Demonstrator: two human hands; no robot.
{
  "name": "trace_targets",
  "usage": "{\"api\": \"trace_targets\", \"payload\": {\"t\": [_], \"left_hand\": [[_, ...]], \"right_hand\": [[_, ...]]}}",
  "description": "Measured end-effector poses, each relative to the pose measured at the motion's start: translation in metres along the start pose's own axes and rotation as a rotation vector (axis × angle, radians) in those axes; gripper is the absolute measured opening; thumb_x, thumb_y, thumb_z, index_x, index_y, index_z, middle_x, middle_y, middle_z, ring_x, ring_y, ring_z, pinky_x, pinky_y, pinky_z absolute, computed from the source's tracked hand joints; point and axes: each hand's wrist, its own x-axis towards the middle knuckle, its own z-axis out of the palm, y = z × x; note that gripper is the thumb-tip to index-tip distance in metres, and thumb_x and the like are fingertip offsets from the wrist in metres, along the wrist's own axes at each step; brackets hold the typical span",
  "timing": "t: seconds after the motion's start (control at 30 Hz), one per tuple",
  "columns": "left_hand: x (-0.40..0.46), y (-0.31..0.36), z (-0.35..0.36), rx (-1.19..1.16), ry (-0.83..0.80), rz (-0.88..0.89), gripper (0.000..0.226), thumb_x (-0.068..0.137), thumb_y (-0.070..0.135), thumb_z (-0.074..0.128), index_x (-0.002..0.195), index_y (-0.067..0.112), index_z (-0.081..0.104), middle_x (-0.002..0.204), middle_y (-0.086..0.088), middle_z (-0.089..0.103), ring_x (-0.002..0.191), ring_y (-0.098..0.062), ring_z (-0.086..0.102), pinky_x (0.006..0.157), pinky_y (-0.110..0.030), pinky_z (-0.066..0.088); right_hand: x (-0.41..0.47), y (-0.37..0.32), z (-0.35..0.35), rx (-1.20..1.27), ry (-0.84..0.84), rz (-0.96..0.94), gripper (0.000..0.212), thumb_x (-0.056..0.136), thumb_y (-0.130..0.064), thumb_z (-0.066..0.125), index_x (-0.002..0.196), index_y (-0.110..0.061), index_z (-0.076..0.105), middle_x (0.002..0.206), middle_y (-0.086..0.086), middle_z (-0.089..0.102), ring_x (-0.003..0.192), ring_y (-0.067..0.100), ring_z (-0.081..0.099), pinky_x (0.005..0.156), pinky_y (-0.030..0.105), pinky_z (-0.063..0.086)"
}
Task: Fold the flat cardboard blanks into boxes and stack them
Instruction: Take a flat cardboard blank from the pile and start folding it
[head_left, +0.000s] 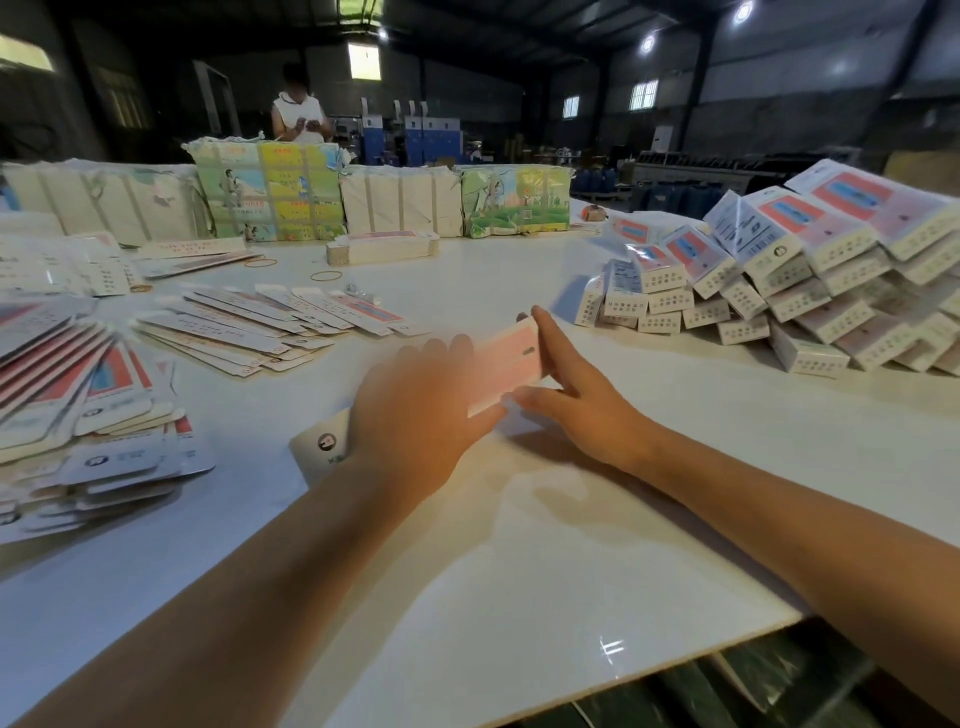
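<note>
- Pink-and-white cardboard, one blank part-way through folding, lay low over the white surface near the middle of the view, held between both hands.
- Left hand lay over the blank's near end, its fingers stretched forward and resting on the pink panel; motion blur hid whether the thumb curled beneath.
- Right hand met the blank's far edge, its fingers straight and close together along that edge, the thumb reaching in at the lower corner.
- A printed white flap stuck out from under the left wrist, apparently the blank's tail end.
- The step in hand looked like squaring the sleeve open. Doing it well would mean pressing opposite creases towards each other evenly, keeping the panel flat on the surface so the walls rose square rather than skewed.
- The tail flap would want tucking only once the tube stood true, else the tab could crumple.
- Spare flat blanks fanned out just left of the hands, with a thicker heap at the left edge.
- Finished boxes stood heaped well to the right; the stack leaned, so a new box would best be set on a level spot.
- Rubber bands and bundled packs lay farther back, and another person stood behind them.
</note>
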Motion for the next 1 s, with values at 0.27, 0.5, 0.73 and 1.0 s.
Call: {"api": "trace_targets", "payload": {"t": [0.27,0.5,0.73,1.0], "left_hand": [[0.003,-0.015,0.0,-0.12,-0.127,0.04,0.079,0.08,0.072,0.039,0.142,0.025,0.025,0.123,0.004,0.052,0.105,-0.015,0.051,0.077,-0.026,0.041],[-0.002,-0.013,-0.01,-0.145,0.037,0.151,0.07,0.078,0.061,0.057,0.123,0.008,0.059,0.117,-0.016,0.061,0.103,-0.04,0.059,0.085,-0.054,0.047],[-0.004,0.005,0.003,-0.28,0.167,0.261,0.076,0.094,0.057,0.009,0.102,0.015,0.071,0.106,-0.008,0.067,0.096,-0.035,0.063,0.075,-0.048,0.052],[0.0,0.006,0.03,-0.404,0.177,0.371,0.061,0.096,0.052,0.017,0.081,0.025,0.07,0.08,0.004,0.068,0.088,-0.014,0.045,0.054,-0.037,0.052]], "right_hand": [[0.0,0.002,-0.008,-0.347,-0.043,-0.284,0.079,0.085,-0.022,0.054,0.149,-0.017,0.01,0.158,0.006,0.009,0.138,0.018,0.029,0.11,0.034,0.034],[0.005,0.015,-0.021,-0.848,0.068,-0.408,0.071,0.08,-0.02,0.069,0.143,-0.009,0.039,0.136,0.011,0.05,0.12,0.029,0.045,0.09,0.04,0.046],[0.044,-0.007,-0.153,-0.791,0.688,-0.262,0.022,0.083,-0.025,0.066,0.098,-0.021,0.05,0.104,-0.004,0.056,0.093,0.013,0.045,0.07,0.021,0.044],[0.021,0.012,-0.337,-1.033,1.148,0.394,0.031,0.092,-0.026,0.052,0.12,-0.013,0.055,0.127,0.016,0.043,0.113,0.035,0.043,0.086,0.044,0.042]]}}
